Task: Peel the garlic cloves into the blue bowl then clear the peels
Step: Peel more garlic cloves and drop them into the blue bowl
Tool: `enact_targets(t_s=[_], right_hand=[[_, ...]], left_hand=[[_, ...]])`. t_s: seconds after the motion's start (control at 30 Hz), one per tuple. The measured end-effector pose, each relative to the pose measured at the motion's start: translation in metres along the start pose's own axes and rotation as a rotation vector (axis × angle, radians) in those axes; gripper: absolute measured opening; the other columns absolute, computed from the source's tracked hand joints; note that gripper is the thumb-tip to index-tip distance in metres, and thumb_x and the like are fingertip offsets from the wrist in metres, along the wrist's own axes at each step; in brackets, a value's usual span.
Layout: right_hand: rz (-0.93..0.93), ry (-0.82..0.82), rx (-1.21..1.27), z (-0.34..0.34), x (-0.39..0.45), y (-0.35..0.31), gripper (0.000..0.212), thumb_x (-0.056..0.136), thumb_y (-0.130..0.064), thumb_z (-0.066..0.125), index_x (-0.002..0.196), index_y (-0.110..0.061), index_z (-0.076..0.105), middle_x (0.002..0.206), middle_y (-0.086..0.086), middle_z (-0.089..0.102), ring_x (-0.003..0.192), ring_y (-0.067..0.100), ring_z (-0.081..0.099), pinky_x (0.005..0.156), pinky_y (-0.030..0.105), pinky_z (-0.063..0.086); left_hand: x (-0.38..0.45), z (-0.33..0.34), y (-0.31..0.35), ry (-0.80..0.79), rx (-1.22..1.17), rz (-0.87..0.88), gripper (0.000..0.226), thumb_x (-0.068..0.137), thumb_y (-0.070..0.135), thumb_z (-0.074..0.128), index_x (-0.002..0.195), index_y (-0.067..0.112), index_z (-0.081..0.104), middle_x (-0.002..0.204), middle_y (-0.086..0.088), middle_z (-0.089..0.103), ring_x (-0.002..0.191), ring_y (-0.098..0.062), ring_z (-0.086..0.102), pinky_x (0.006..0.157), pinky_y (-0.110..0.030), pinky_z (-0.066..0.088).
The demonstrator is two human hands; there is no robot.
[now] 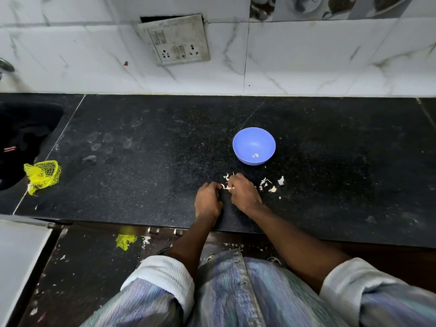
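Nearest the viewer, a striped shirt with rolled white cuffs (165, 274) is seen, from which two bare forearms extend over the edge of a black speckled countertop (141, 161). The left hand (208, 201) and the right hand (243, 191) are brought together just in front of the blue bowl (254, 146), fingers curled, and a small pale garlic piece (226, 187) is pinched between them; whether it is clove or skin cannot be told. Loose peels (271, 184) are scattered on the counter just right of the right hand. One small pale piece (255, 155) is shown inside the bowl. A yellow mesh bag (42, 174) lies at the counter's left, beside a dark sink (23, 128). A switch plate (177, 40) is mounted on the tiled wall behind.
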State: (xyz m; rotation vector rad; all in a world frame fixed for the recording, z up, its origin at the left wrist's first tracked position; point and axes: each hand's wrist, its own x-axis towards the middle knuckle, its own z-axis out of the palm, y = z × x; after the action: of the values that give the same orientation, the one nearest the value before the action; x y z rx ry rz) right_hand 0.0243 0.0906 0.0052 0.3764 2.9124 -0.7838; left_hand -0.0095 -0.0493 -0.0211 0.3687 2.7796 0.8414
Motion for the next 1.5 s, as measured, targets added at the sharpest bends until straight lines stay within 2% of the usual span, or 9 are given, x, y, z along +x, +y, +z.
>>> enact_targets(t_s=[0.13, 0.33, 0.47, 0.63, 0.7, 0.8, 1.07, 1.27, 1.5], right_hand=[[-0.004, 0.045, 0.096, -0.002, -0.001, 0.000, 0.020, 0.089, 0.001, 0.062, 0.093, -0.019, 0.059, 0.102, 0.002, 0.057, 0.089, 0.033, 0.063, 0.076, 0.048, 0.051], [0.048, 0.069, 0.133, -0.004, -0.003, 0.006, 0.024, 0.080, 0.007, 0.061, 0.086, -0.016, 0.067, 0.095, 0.002, 0.062, 0.086, 0.029, 0.064, 0.074, 0.042, 0.053], [0.087, 0.135, 0.268, -0.003, -0.004, 0.014, 0.026, 0.081, 0.003, 0.060, 0.089, -0.018, 0.074, 0.088, -0.001, 0.066, 0.077, 0.017, 0.064, 0.071, 0.034, 0.053], [0.331, 0.020, 0.950, -0.030, -0.009, 0.016, 0.014, 0.090, -0.002, 0.066, 0.097, -0.008, 0.077, 0.077, 0.002, 0.076, 0.064, 0.011, 0.069, 0.058, 0.026, 0.056], [0.427, -0.035, 1.271, -0.038, -0.013, 0.018, 0.017, 0.094, -0.001, 0.063, 0.106, -0.003, 0.075, 0.085, 0.009, 0.078, 0.069, 0.015, 0.072, 0.064, 0.027, 0.059], [0.495, -0.029, 1.443, -0.045, -0.020, 0.035, 0.020, 0.096, 0.004, 0.059, 0.109, -0.001, 0.073, 0.092, 0.014, 0.078, 0.078, 0.020, 0.074, 0.074, 0.028, 0.061], [0.544, 0.135, 1.486, -0.051, -0.029, 0.066, 0.018, 0.090, 0.008, 0.069, 0.106, 0.002, 0.074, 0.089, 0.014, 0.077, 0.076, 0.018, 0.073, 0.074, 0.025, 0.061], [0.441, 0.175, 1.221, -0.051, -0.032, 0.072, 0.021, 0.087, 0.009, 0.068, 0.096, -0.008, 0.077, 0.084, 0.011, 0.078, 0.075, 0.017, 0.071, 0.073, 0.026, 0.060], [0.313, 0.218, 1.086, -0.053, -0.033, 0.074, 0.011, 0.088, 0.002, 0.074, 0.092, -0.008, 0.079, 0.083, 0.009, 0.078, 0.073, 0.018, 0.070, 0.072, 0.030, 0.059]], left_hand=[[0.000, 0.005, -0.001, -0.002, 0.119, 0.116, 0.052, 0.077, -0.005, 0.067, 0.126, 0.011, 0.060, 0.123, -0.013, 0.056, 0.112, -0.033, 0.053, 0.102, -0.039, 0.043], [0.010, 0.009, 0.020, 0.087, -0.224, 0.081, 0.053, 0.073, -0.017, 0.054, 0.120, 0.007, 0.064, 0.109, -0.014, 0.062, 0.101, -0.028, 0.053, 0.092, -0.041, 0.046], [0.004, 0.006, 0.038, 0.108, -0.394, 0.099, 0.042, 0.079, -0.001, 0.049, 0.116, 0.008, 0.067, 0.100, -0.005, 0.062, 0.093, -0.018, 0.054, 0.085, -0.029, 0.046], [0.005, 0.008, 0.060, 0.086, -0.728, -0.097, 0.040, 0.088, -0.012, 0.058, 0.108, 0.018, 0.075, 0.097, 0.000, 0.075, 0.088, -0.013, 0.069, 0.084, -0.035, 0.061], [0.006, 0.008, 0.068, 0.077, -0.873, -0.162, 0.036, 0.091, -0.011, 0.060, 0.107, 0.018, 0.077, 0.098, -0.005, 0.078, 0.087, -0.013, 0.072, 0.082, -0.034, 0.063], [0.002, 0.013, 0.081, 0.050, -0.924, -0.133, 0.029, 0.091, -0.009, 0.065, 0.106, 0.013, 0.078, 0.097, -0.006, 0.079, 0.085, -0.012, 0.072, 0.080, -0.028, 0.061], [-0.004, 0.021, 0.104, -0.005, -0.869, -0.132, 0.016, 0.088, 0.004, 0.081, 0.101, 0.013, 0.082, 0.091, 0.001, 0.081, 0.086, -0.013, 0.077, 0.086, -0.033, 0.063], [-0.007, 0.025, 0.109, 0.034, -0.697, -0.198, 0.007, 0.088, 0.022, 0.079, 0.087, 0.021, 0.085, 0.079, 0.012, 0.079, 0.078, -0.005, 0.075, 0.085, -0.036, 0.062], [-0.007, 0.021, 0.111, 0.004, -0.700, -0.215, 0.006, 0.086, 0.021, 0.079, 0.085, 0.020, 0.085, 0.078, 0.010, 0.079, 0.080, -0.006, 0.076, 0.085, -0.034, 0.062]])
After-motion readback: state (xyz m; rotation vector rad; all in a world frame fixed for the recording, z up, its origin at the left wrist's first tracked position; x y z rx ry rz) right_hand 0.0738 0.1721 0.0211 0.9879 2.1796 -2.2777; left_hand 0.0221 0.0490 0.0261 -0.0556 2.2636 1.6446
